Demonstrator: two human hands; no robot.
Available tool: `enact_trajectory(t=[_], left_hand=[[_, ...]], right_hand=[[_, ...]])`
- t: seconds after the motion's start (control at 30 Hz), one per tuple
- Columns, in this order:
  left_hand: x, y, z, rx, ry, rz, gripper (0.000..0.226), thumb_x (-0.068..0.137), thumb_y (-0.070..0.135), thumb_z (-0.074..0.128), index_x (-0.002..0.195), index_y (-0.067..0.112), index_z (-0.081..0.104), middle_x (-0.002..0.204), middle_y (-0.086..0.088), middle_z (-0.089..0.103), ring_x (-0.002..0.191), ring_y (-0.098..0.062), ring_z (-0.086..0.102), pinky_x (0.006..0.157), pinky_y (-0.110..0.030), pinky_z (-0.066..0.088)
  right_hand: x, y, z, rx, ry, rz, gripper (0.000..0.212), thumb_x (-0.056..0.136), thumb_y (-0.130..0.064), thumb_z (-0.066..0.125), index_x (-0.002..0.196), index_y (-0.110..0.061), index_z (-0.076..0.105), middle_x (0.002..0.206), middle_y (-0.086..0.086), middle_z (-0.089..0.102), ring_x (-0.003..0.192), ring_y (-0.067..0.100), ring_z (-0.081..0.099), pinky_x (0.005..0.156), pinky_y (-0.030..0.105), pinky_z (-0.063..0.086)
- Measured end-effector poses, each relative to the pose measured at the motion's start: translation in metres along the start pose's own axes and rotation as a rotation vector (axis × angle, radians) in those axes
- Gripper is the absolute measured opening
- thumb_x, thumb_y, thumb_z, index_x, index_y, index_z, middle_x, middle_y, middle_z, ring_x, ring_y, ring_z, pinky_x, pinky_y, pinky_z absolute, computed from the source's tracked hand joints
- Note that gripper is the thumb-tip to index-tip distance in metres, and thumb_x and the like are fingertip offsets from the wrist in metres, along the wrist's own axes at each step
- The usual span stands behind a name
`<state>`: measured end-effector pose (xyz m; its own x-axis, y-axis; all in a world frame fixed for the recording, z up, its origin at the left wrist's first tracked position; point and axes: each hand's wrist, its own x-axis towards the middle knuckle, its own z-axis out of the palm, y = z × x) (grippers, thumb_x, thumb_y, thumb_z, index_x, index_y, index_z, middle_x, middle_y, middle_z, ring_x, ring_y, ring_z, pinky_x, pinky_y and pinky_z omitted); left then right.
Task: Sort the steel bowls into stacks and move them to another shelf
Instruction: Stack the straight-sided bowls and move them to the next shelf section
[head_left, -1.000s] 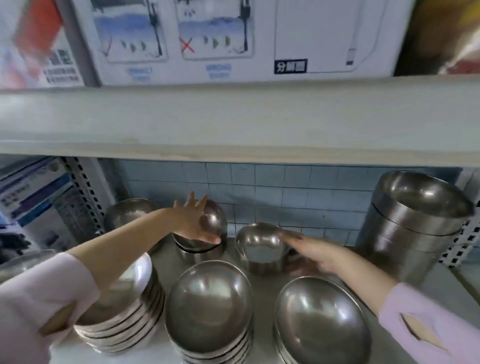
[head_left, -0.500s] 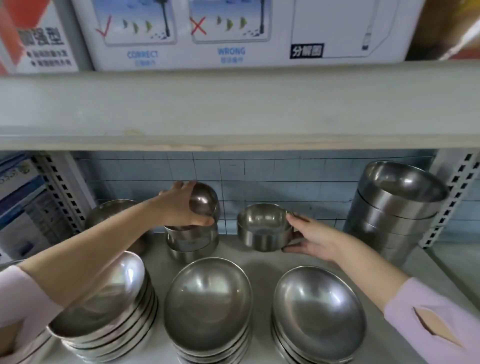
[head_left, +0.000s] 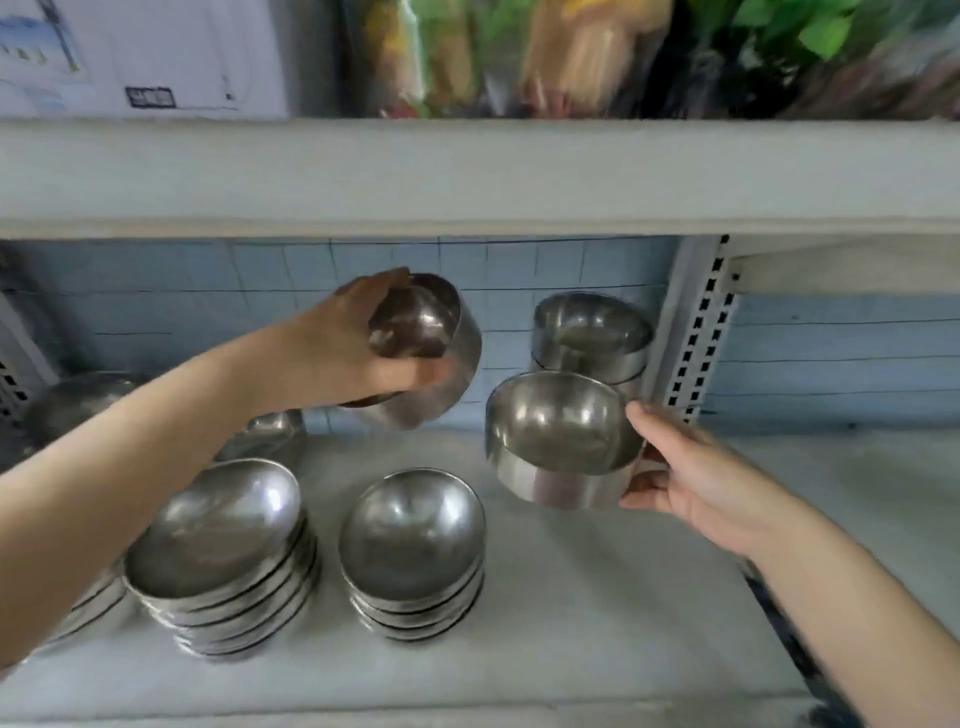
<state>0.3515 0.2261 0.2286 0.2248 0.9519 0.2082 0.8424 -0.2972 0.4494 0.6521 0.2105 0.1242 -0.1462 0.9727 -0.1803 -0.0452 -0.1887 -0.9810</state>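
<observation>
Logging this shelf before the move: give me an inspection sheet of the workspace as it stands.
Surface: pale grey shelf board, carrying the stacks.
Job's things: left front stack of wide shallow steel bowls; right front stack alike; tall back stack of deeper steel bowls; small bowls behind the left arm.
Clutter: nothing seen.
Grippers: left hand grips a tilted small steel bowl; right hand holds a deep steel bowl by its side.
Cables: nothing seen.
Surroundings: blue tiled wall; perforated grey upright; upper shelf with white box and blurred packages.

Blue tiled wall (head_left: 156, 291) behind the grips, perforated upright (head_left: 696, 332) just right, white carton (head_left: 156, 52) and blurred packets (head_left: 571, 52) above
</observation>
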Motion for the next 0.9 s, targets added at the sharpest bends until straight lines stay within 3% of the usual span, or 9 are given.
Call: enact_trajectory(t=[0.17, 0.33, 0.43, 0.5, 0.57, 0.6, 0.77, 0.83, 0.9], left_hand=[[-0.015, 0.056, 0.039, 0.032, -0.079, -0.011, 0.114, 0.049, 0.078, 0.066, 0.148, 0.043, 0.02, 0.145, 0.014, 0.04, 0.11, -0.006, 0.04, 0.092, -0.027, 0.032], [-0.022, 0.093, 0.075, 0.026, -0.122, -0.002, 0.107, 0.054, 0.069, 0.068, 0.148, 0.041, 0.024, 0.124, 0.021, 0.037, 0.108, -0.004, 0.04, 0.093, -0.024, 0.029], [-0.022, 0.103, 0.091, 0.027, -0.152, -0.007, 0.11, 0.047, 0.075, 0.063, 0.146, 0.043, 0.025, 0.124, 0.021, 0.039, 0.108, -0.005, 0.042, 0.093, -0.024, 0.03], [-0.02, 0.104, 0.1, 0.014, -0.175, -0.029, 0.106, 0.055, 0.068, 0.071, 0.146, 0.043, 0.024, 0.128, 0.019, 0.041, 0.111, -0.008, 0.044, 0.096, -0.026, 0.033], [-0.017, 0.104, 0.108, 0.016, -0.189, -0.037, 0.104, 0.061, 0.063, 0.074, 0.148, 0.042, 0.022, 0.131, 0.019, 0.041, 0.113, -0.008, 0.043, 0.099, -0.027, 0.033], [-0.015, 0.105, 0.112, 0.022, -0.201, -0.043, 0.104, 0.061, 0.063, 0.074, 0.148, 0.042, 0.021, 0.13, 0.019, 0.039, 0.114, -0.008, 0.043, 0.1, -0.027, 0.033], [-0.004, 0.118, 0.146, -0.021, -0.318, -0.007, 0.098, 0.066, 0.063, 0.074, 0.147, 0.042, 0.023, 0.134, 0.018, 0.042, 0.12, -0.008, 0.046, 0.1, -0.026, 0.035], [-0.001, 0.126, 0.169, 0.067, -0.367, 0.046, 0.109, 0.062, 0.071, 0.071, 0.15, 0.037, 0.017, 0.142, 0.017, 0.035, 0.129, -0.01, 0.041, 0.107, -0.03, 0.035], [0.001, 0.132, 0.191, 0.214, -0.388, 0.099, 0.12, 0.054, 0.082, 0.061, 0.152, 0.035, 0.01, 0.153, 0.01, 0.027, 0.138, -0.022, 0.034, 0.112, -0.04, 0.033]], right_hand=[[-0.037, 0.05, -0.06, -0.064, 0.117, 0.072, 0.019, 0.1, -0.03, 0.05, 0.114, -0.026, 0.064, 0.1, 0.021, 0.062, 0.08, 0.031, 0.061, 0.06, 0.031, 0.06], [-0.045, 0.082, -0.094, -0.169, 0.176, 0.087, 0.017, 0.099, -0.037, 0.052, 0.113, -0.045, 0.057, 0.1, -0.001, 0.067, 0.092, 0.025, 0.069, 0.077, 0.041, 0.062], [-0.047, 0.093, -0.104, -0.289, 0.089, 0.041, 0.034, 0.096, -0.05, 0.048, 0.13, -0.048, 0.047, 0.112, -0.011, 0.064, 0.094, 0.008, 0.064, 0.074, 0.026, 0.06], [-0.051, 0.1, -0.106, -0.376, 0.014, -0.078, 0.055, 0.084, -0.055, 0.066, 0.131, -0.055, 0.038, 0.129, -0.019, 0.054, 0.114, 0.003, 0.056, 0.089, 0.024, 0.054], [-0.052, 0.108, -0.107, -0.393, -0.011, -0.205, 0.086, 0.065, -0.035, 0.09, 0.122, -0.068, 0.034, 0.131, -0.021, 0.051, 0.123, 0.006, 0.053, 0.098, 0.029, 0.049], [-0.051, 0.113, -0.107, -0.392, -0.016, -0.23, 0.096, 0.061, -0.025, 0.092, 0.119, -0.072, 0.032, 0.128, -0.026, 0.051, 0.122, 0.004, 0.054, 0.099, 0.028, 0.047], [-0.049, 0.133, -0.098, -0.42, 0.05, -0.202, 0.092, 0.064, -0.031, 0.091, 0.128, -0.058, 0.031, 0.117, -0.041, 0.049, 0.111, -0.017, 0.048, 0.086, 0.003, 0.042], [-0.046, 0.14, -0.098, -0.405, 0.04, -0.234, 0.093, 0.065, -0.031, 0.09, 0.131, -0.058, 0.03, 0.122, -0.042, 0.048, 0.114, -0.018, 0.047, 0.09, 0.002, 0.041], [-0.044, 0.142, -0.097, -0.407, 0.037, -0.253, 0.093, 0.066, -0.032, 0.089, 0.132, -0.06, 0.029, 0.128, -0.038, 0.048, 0.119, -0.017, 0.045, 0.092, 0.001, 0.039]])
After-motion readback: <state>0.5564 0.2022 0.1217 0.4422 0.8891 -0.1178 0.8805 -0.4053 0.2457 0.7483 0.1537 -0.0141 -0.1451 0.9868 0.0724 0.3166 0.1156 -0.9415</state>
